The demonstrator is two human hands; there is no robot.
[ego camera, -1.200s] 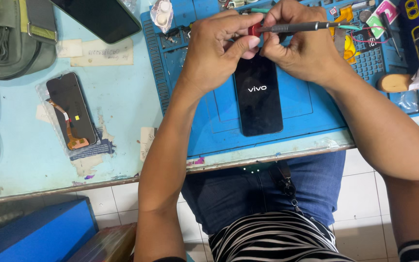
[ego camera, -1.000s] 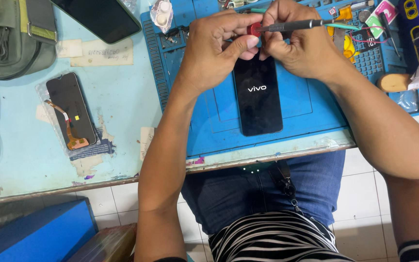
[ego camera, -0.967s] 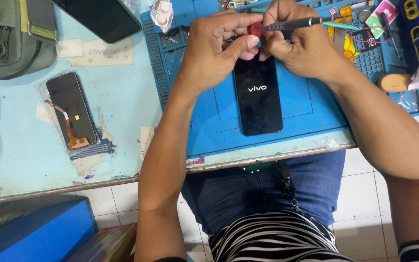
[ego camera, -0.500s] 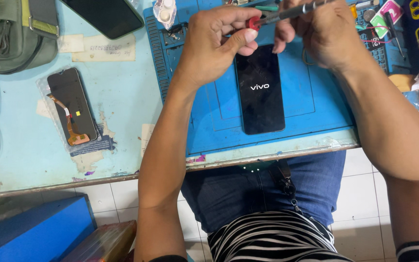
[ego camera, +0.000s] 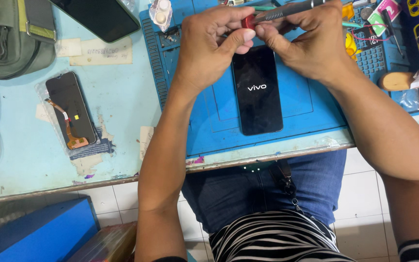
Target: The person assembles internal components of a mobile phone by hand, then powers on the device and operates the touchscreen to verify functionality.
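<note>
At the top centre of the frame, both hands hide the upper end of the black phone (ego camera: pixel 257 92) and the screwdriver's tip. The left hand (ego camera: pixel 209 43) pinches the red cap (ego camera: pixel 248 22); the right hand (ego camera: pixel 314 41) grips the grey screwdriver (ego camera: pixel 287 8), which runs up-right and off frame. The phone lies lengthwise toward the person on the blue mat (ego camera: pixel 306 104). The mat's tray slots at upper right hold small tools, hard to make out.
</note>
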